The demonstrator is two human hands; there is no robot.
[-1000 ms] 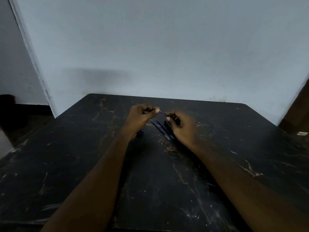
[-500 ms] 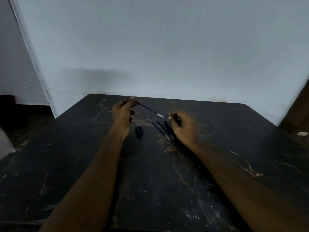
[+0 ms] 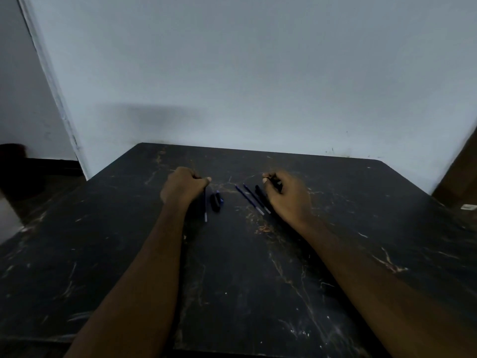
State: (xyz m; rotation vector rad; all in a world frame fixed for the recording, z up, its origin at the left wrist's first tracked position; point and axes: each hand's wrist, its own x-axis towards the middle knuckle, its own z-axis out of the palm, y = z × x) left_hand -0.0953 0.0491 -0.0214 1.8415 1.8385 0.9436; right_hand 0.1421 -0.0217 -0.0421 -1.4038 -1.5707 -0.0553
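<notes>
Since half a second earlier: the left hand [image 3: 184, 188] had swung the refill [image 3: 205, 205] down from mid-air, where it pointed toward the right hand, to the table [image 3: 129, 254]. The refill now ran toward the camera, pale tip nearest, just left of the dark caps [image 3: 216, 201]. The right hand [image 3: 286, 197] had barely shifted.

Hands: the left one was curled into a loose fist, thumb and fingers pinching the refill's far end. Whether the near tip already touched the tabletop I couldn't tell. The right one was curled round a short black pen barrel [image 3: 275, 181], lifted off the surface, thumb on top.

Other parts: two loose refills [image 3: 249, 200] lay parallel just left of the right hand, with a black pen [image 3: 260, 193] lying beside them, partly under the hand.

Step, as I read it: pens being stripped, the extracted refill being set down, the empty barrel not yet parked.

Next move probably needs:
- the left-hand pinch released once the refill lay flat, clear of the caps so nothing rolled
- the barrel put down on the right
- the next pen picked from beside the loose refills

Risk: thin refills roll easily on a hard top.
</notes>
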